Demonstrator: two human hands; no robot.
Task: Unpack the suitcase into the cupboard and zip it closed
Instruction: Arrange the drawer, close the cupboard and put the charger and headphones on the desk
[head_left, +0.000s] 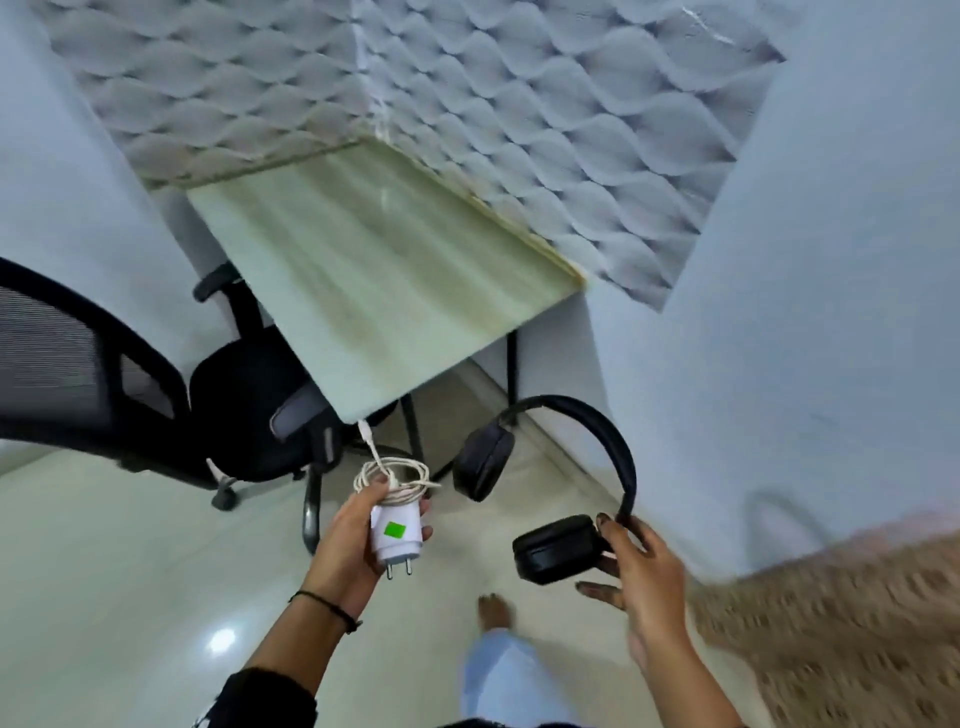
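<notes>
My left hand (349, 540) grips a white charger (396, 535) with a green sticker, its two pins pointing down and its white cable (392, 475) coiled on top. My right hand (641, 566) holds black over-ear headphones (550, 483) by the band near one ear cup, the other cup hanging up and to the left. Both are carried at waist height over the pale floor. Neither the suitcase nor the cupboard is in view.
A pale green table (384, 280) stands in the corner ahead against a wave-patterned wall. Two black office chairs (249, 410) sit left of it. A brown patterned surface (852, 639), blurred, lies at lower right. My leg and bare foot (496, 610) are below.
</notes>
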